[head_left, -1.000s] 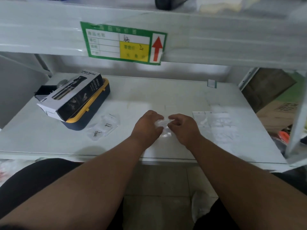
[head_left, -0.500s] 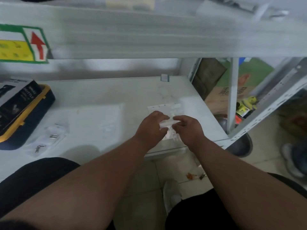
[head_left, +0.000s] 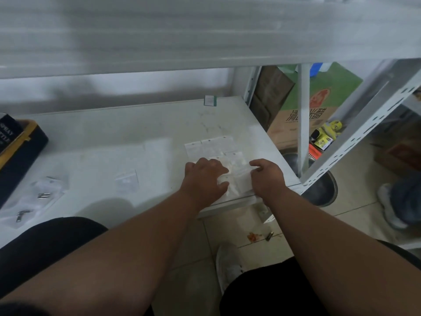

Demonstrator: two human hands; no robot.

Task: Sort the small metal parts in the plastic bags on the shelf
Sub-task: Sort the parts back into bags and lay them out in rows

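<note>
Holding metal parts (head_left: 44,195): clear bags (head_left: 43,190)

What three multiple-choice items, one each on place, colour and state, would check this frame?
1. Where on the shelf does the stack of clear bags lie?
A. near the right front corner
B. at the far left
C. against the back wall

2. What colour trims the dark case at the left?
A. red
B. yellow
C. green

3. What are the left hand and right hand doing?
A. hanging off the shelf
B. lifting the case
C. resting on the bags

Key: 1 A, the stack sits by the right edge; 2 B, a yellow band shows; 3 C, both hands lie on the plastic.
</note>
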